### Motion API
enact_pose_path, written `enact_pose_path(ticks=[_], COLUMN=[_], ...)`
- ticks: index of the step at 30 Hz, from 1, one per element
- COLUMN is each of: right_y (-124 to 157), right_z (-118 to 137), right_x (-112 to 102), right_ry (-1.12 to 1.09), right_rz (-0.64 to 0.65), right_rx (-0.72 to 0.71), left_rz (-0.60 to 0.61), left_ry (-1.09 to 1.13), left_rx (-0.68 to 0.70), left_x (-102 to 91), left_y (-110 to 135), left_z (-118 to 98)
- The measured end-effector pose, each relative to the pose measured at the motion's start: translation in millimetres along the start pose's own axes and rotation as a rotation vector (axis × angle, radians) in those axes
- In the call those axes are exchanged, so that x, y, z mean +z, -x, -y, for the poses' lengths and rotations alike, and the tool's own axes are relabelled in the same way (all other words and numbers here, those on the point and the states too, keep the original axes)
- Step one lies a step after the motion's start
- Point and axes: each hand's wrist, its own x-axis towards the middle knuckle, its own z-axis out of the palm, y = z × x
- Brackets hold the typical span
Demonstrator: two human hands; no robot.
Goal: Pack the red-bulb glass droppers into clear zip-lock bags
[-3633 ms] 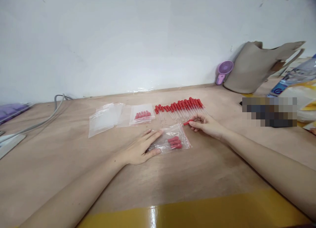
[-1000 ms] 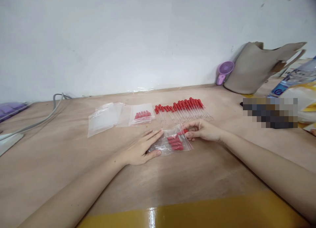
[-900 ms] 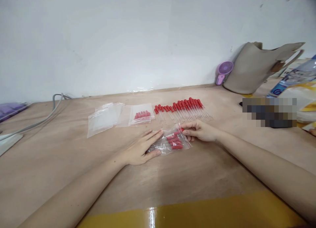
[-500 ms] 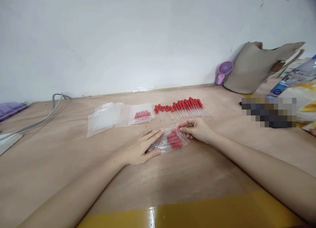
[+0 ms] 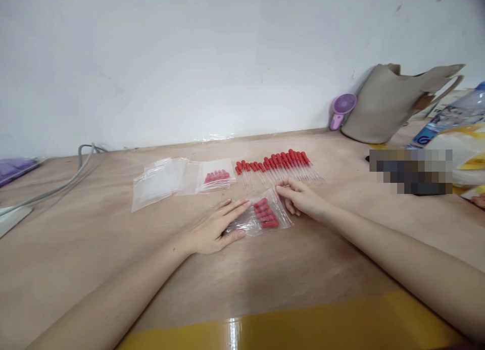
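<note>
A clear zip-lock bag [image 5: 248,226] lies flat on the table in front of me. Inside it, several droppers with red rubber bulbs [image 5: 267,217] sit side by side, bulbs toward the bag's right end. My left hand [image 5: 215,228] rests flat on the bag's left part, fingers stretched out. At the right end, my right hand [image 5: 303,199] pinches the upper corner of the bag's mouth between thumb and index finger. Just beyond, loose glass droppers [image 5: 280,162] lie in a row, their red bulbs pointing to the wall.
Left of the row are bags holding red-bulbed droppers [image 5: 217,165] and a fanned stack of flat clear bags [image 5: 159,183]. A grey cable [image 5: 56,189] runs along the left. At right stand a purple hand fan [image 5: 343,105], a beige bag [image 5: 382,107] and a bottle [image 5: 450,118].
The red bulb that my right fingers held at the bag's mouth now lies inside with the others. My right fingers have moved to the bag's edge. My left hand has stayed in place.
</note>
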Motion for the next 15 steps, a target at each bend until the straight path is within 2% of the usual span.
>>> enact_pose_path(ticks=[2,6,9,11,13,15], right_y=[0,0,3,7,11,13], right_z=[2,2,2,4,7,10], right_x=[-1,4,9,12,15,18], right_ry=[-0.008,-0.022,-0.123,-0.267,-0.422,-0.538], right_rz=[0.027,0.225,0.231,0.254,0.254,0.198], right_rx=[0.029,-0.073,-0.048,-0.001,0.059,0.106], left_rz=[-0.003,-0.011,-0.027,-0.053,-0.121,-0.244], left_ry=[0.004,0.013,0.027,0.019,-0.029,-0.099], left_rx=[0.001,0.009,0.015,0.028,0.049,0.052], left_x=[-0.3,-1.4,-1.2,-0.8,-0.8,-1.3], left_y=[0,-1,0,0,0,-1], left_z=[0,-1,-1,0,0,-4])
